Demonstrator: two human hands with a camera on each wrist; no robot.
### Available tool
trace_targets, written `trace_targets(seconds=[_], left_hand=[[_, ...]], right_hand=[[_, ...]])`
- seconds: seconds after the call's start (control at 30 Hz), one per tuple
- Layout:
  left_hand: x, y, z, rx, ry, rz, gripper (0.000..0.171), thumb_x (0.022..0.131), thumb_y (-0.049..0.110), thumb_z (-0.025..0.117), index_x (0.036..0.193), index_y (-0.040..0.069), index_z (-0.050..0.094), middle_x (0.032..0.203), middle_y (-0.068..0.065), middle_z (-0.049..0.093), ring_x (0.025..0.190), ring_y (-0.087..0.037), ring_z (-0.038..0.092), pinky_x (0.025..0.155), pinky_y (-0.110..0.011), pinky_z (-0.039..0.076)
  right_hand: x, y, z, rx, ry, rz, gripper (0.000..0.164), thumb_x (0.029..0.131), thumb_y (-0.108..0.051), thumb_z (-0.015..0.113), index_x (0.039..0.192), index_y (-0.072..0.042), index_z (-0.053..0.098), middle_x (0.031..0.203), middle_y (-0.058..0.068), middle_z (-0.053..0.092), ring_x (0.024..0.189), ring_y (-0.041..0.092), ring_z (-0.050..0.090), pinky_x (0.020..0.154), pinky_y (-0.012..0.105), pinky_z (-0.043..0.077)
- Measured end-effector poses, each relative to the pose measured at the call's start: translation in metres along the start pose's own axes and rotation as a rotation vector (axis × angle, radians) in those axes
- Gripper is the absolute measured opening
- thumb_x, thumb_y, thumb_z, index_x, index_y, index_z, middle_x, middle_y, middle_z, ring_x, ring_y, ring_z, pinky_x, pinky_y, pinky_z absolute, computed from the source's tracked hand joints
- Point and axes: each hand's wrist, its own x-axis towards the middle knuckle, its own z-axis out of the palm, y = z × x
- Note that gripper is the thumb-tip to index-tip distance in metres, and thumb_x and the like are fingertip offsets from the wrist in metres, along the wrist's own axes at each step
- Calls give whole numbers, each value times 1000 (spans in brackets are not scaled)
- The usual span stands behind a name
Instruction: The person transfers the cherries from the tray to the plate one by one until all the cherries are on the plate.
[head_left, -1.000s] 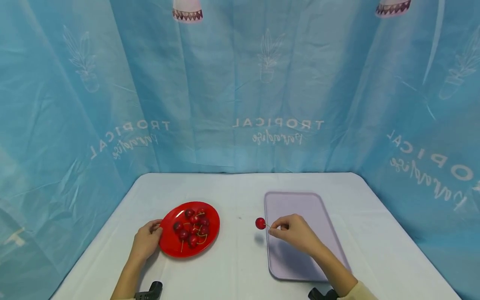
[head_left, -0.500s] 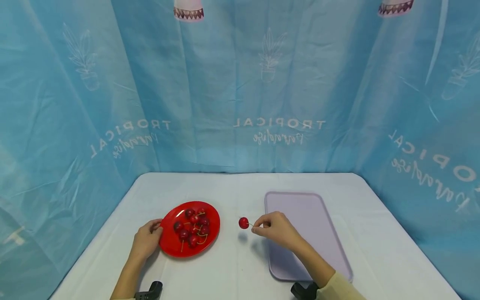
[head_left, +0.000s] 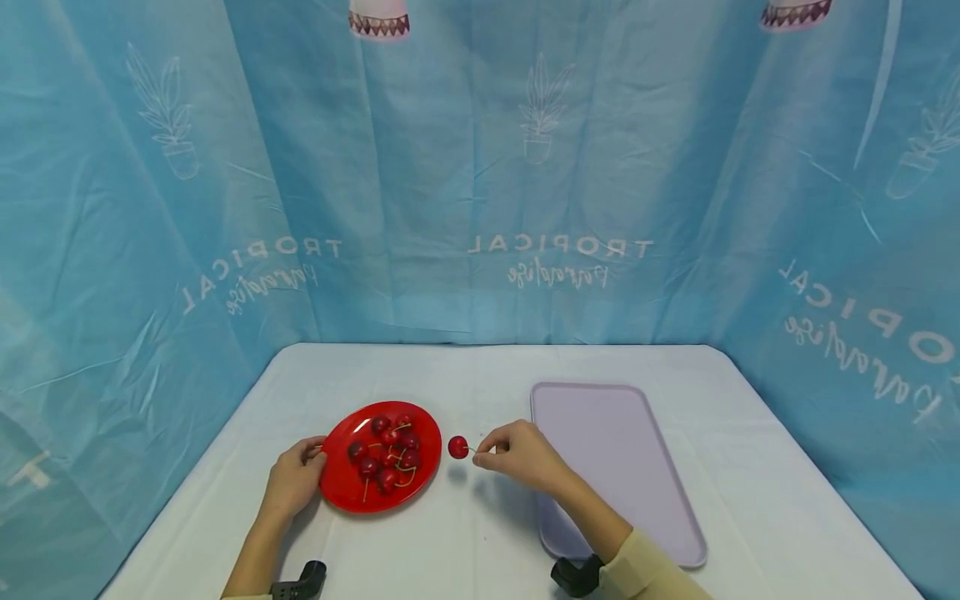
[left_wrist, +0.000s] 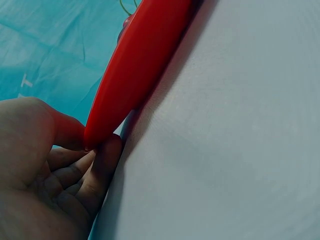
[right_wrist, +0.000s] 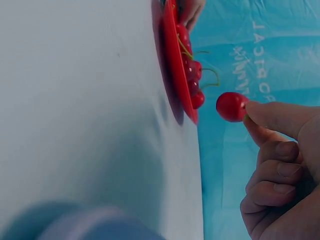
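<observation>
My right hand (head_left: pixel 521 454) pinches a cherry (head_left: pixel 458 447) by its stem between thumb and forefinger, above the table just right of a red plate (head_left: pixel 337 487). In the right wrist view that cherry (right_wrist: pixel 232 106) hangs apart from the plate, and the other fingers are curled in. Several dark red cherries (head_left: pixel 367 467), some with green stems, lie on the plate. My left hand (head_left: pixel 292 481) grips the plate's left rim. The left wrist view has the thumb on top of the rim and fingers beneath it, with the plate (left_wrist: pixel 135 65) seen edge-on.
A pale purple tray (head_left: pixel 600 433) lies on the right side of the white table (head_left: pixel 480 375), partly under my right forearm. Blue printed curtains (head_left: pixel 480 167) hang behind the table and at both sides.
My right hand has carried the cherry leftward from above the tray's left edge to beside the red plate. The left hand keeps its grip on the rim.
</observation>
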Motion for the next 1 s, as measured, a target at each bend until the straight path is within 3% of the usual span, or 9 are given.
trace_targets(seconds=[0.37, 1.0], left_hand=[[2, 0, -2, 6, 1, 15, 38, 96, 11, 47, 130, -7, 51, 119, -28, 58, 109, -42, 54, 91, -54, 47], [0, 0, -2, -13, -1, 7, 38, 97, 11, 49, 130, -7, 51, 118, -27, 58, 106, -39, 56, 88, -50, 50]], right_hand=[[21, -4, 22, 14, -13, -2, 6, 83, -28, 74, 80, -23, 75, 50, -5, 44, 46, 8, 38, 41, 23, 30], [50, -10, 57, -52, -80, 99, 11, 82, -25, 73, 72, -22, 73, 56, -5, 55, 51, 10, 45, 45, 25, 38]])
